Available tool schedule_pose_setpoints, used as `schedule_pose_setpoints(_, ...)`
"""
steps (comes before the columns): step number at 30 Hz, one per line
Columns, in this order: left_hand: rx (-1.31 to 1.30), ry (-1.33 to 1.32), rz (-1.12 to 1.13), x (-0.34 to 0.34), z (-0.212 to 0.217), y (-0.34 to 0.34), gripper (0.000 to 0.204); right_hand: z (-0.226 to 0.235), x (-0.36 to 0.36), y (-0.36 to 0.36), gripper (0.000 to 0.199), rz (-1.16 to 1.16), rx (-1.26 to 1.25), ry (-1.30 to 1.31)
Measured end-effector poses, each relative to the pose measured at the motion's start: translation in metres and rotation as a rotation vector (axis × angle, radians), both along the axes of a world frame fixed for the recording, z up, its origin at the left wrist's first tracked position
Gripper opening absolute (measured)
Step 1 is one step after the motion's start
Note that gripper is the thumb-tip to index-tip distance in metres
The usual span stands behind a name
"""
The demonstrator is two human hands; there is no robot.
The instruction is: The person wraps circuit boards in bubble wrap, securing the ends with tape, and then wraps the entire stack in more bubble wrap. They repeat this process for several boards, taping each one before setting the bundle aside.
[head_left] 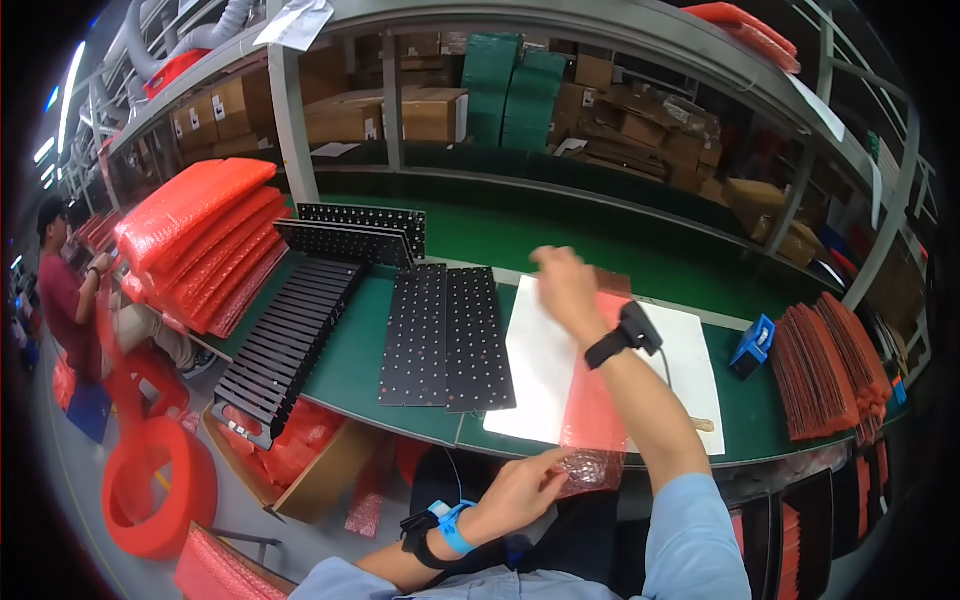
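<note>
A red translucent bubble-wrap bag (598,400) lies lengthwise on white sheets (535,350) on the green bench, its near end hanging past the edge. Dark brownish material (612,282) shows at its far end. At the near end, my left hand (515,495) has its thumb and fingers closed on the bag's edge. My right hand (568,290) reaches over the bag to its far left side, fingers curled down; whatever they hold is hidden. Left of the sheets lie two black perforated panels (414,335) side by side.
A black slotted rack (290,345) and upright black panels (350,240) stand to the left, beside stacked red bubble-wrap bags (200,230). Wrapped panels (815,370) and a blue tape dispenser (752,347) are at right. A cardboard box (330,470) sits below. A person (70,290) works far left.
</note>
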State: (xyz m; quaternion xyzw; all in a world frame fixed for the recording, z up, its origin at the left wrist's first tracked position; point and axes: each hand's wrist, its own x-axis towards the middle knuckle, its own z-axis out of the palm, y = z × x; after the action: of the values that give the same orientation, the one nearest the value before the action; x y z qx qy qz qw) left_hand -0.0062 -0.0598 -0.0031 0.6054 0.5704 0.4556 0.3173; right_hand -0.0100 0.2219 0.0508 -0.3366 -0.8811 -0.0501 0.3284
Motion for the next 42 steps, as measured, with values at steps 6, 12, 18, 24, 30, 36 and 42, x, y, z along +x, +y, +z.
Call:
schedule_pose_setpoints(6,0.206,0.059,-0.051,0.004,-0.046,0.017,0.037,0.002,-0.110,-0.143,0.062,0.122,-0.391,-0.244)
schedule_pose_setpoints(12,0.221,-0.308,-0.123,0.029,-0.094,0.028,0.042,-0.042,-0.157,-0.140,0.067,-0.212,-0.241,-0.194)
schedule_pose_setpoints(18,0.099,-0.356,-0.060,0.019,-0.067,0.015,0.035,0.017,-0.111,-0.158,0.060,-0.068,-0.503,-0.237)
schedule_pose_setpoints(24,0.246,-0.257,0.084,0.021,-0.038,-0.004,0.028,0.033,0.041,-0.125,0.057,0.086,-0.422,0.104)
schedule_pose_setpoints(30,0.110,-0.345,0.022,0.032,-0.035,-0.010,0.034,-0.022,0.104,-0.040,0.057,-0.496,-0.255,0.012)
schedule_pose_setpoints(36,0.082,-0.363,0.031,0.034,-0.041,-0.012,0.035,-0.033,0.083,-0.046,0.058,-0.466,-0.308,-0.055)
schedule_pose_setpoints(42,0.099,-0.342,0.049,0.038,-0.039,-0.014,0.035,-0.040,0.092,-0.046,0.057,-0.478,-0.334,-0.054)
